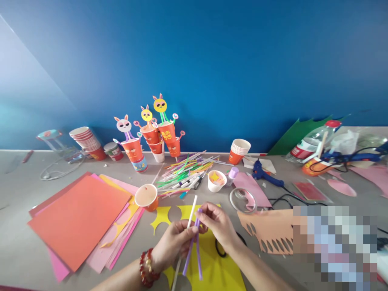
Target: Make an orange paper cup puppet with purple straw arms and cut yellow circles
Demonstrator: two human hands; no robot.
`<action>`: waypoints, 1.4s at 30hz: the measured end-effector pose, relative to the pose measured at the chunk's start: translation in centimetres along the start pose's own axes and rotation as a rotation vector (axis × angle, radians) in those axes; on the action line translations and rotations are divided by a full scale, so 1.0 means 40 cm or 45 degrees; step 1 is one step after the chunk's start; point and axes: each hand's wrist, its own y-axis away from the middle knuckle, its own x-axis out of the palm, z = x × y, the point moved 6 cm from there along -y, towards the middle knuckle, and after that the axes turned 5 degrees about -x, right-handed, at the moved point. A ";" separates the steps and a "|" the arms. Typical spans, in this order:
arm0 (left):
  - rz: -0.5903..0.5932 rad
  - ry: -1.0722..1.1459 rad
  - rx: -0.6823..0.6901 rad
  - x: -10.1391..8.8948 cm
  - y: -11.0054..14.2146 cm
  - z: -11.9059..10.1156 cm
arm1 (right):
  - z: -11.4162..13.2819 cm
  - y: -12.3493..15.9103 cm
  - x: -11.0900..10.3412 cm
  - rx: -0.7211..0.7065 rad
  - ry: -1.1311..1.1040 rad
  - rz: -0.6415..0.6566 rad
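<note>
Between the thumb and fingers of my left hand (pixel 172 242) is a long white stick (pixel 192 208), tilted with its upper end away from me. A bent purple pipe cleaner (pixel 199 260) lies against the stick, its two legs hanging down below my fingers. My right hand (pixel 218 224) pinches the top of the pipe cleaner, close to my left fingertips. Beneath both hands lies a yellow sheet (pixel 226 273) with round cutouts. Whether the pipe cleaner is fastened to the stick is hidden by my fingers.
Coloured paper (pixel 81 218) is stacked at left, beside an orange cup (pixel 147 198). Behind are pipe cleaners and markers (pixel 184 173), and cups with animal-faced figures (pixel 133 149). To the right lie a tape roll (pixel 242 201), a blue glue gun (pixel 268 176) and cables.
</note>
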 end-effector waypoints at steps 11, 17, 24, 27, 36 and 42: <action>-0.108 -0.332 0.132 -0.011 0.011 -0.021 | 0.008 -0.013 -0.040 -0.060 0.090 -0.093; -0.136 -0.498 0.257 0.003 0.017 -0.033 | 0.039 -0.015 -0.059 -0.093 0.050 -0.154; -0.328 -0.308 0.218 -0.038 0.004 -0.007 | 0.057 -0.006 -0.040 -0.128 -0.060 -0.110; -0.351 -0.394 0.273 -0.037 0.008 -0.018 | 0.041 -0.005 -0.026 -0.129 -0.150 -0.110; -0.133 -0.249 0.107 -0.008 -0.006 0.003 | 0.014 -0.002 -0.011 -0.052 -0.173 -0.081; -0.039 -0.467 0.278 0.018 -0.010 -0.021 | 0.034 0.006 0.008 -0.232 0.039 -0.027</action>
